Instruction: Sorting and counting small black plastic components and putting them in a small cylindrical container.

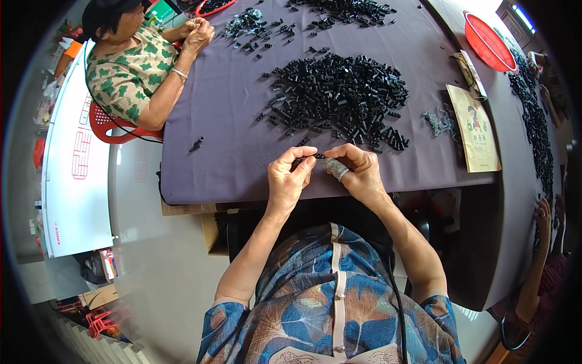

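Observation:
At the near edge of the cloth-covered table, my left hand (289, 181) pinches a small black plastic part (319, 156) between thumb and fingers. Fingertips of my right hand (364, 179) are closed on the other end of that part. A grey wrapping (335, 168) covers the right thumb. More black shows inside the left hand's grip, too covered to make out. Just beyond both hands lies a big pile of similar small black parts (339, 91). Two or so loose black pieces (196, 144) rest on the cloth to the left.
To the right are a yellowish booklet (479, 130), a little heap of clear and silvery bits (441, 121) and a red basket (488, 42). Another person (130, 73) works at the left side. Further black piles (339, 13) lie at the back, and more people sit at far right.

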Demonstrator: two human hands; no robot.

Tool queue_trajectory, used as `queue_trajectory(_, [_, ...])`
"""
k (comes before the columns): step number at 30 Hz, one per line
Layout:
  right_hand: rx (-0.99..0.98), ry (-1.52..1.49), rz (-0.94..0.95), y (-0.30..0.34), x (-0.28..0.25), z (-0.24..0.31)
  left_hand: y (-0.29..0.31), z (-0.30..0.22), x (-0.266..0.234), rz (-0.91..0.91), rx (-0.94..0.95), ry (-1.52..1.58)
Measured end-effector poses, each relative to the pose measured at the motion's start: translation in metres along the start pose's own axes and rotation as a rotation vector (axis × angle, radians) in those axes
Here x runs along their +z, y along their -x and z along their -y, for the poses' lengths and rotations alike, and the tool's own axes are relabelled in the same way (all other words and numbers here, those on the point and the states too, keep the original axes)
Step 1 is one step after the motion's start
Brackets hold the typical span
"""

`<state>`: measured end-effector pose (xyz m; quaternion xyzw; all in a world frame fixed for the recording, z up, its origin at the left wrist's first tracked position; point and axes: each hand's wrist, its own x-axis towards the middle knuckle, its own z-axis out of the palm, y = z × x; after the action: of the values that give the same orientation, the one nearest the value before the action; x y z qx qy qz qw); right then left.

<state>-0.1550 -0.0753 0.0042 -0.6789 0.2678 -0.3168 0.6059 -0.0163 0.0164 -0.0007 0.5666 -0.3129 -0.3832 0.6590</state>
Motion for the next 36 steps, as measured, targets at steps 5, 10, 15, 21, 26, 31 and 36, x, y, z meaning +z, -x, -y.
queue_trajectory(5, [0.015, 0.007, 0.003, 0.0, 0.001, 0.003, -0.001, -0.004, 0.0, 0.008, -0.125, 0.147])
queue_trajectory(10, [0.009, 0.053, -0.005, 0.001, 0.0, 0.001, -0.003, -0.001, 0.004, 0.001, -0.133, 0.211])
queue_trajectory(15, [0.003, -0.023, -0.017, 0.0, 0.002, -0.001, -0.004, -0.001, 0.007, -0.031, -0.155, 0.312])
queue_trajectory(21, [0.015, -0.03, -0.032, 0.0, 0.0, -0.001, -0.006, 0.002, 0.011, -0.04, -0.184, 0.382])
queue_trajectory(26, [-0.062, 0.054, -0.036, -0.001, 0.003, -0.002, -0.003, 0.004, 0.009, 0.001, -0.088, 0.262])
queue_trajectory(31, [-0.101, 0.077, -0.061, -0.003, 0.003, -0.001, -0.004, 0.003, 0.01, 0.021, -0.119, 0.366])
queue_trajectory(36, [-0.194, 0.162, -0.038, -0.002, 0.003, 0.001, -0.006, -0.005, 0.011, 0.004, -0.249, 0.477])
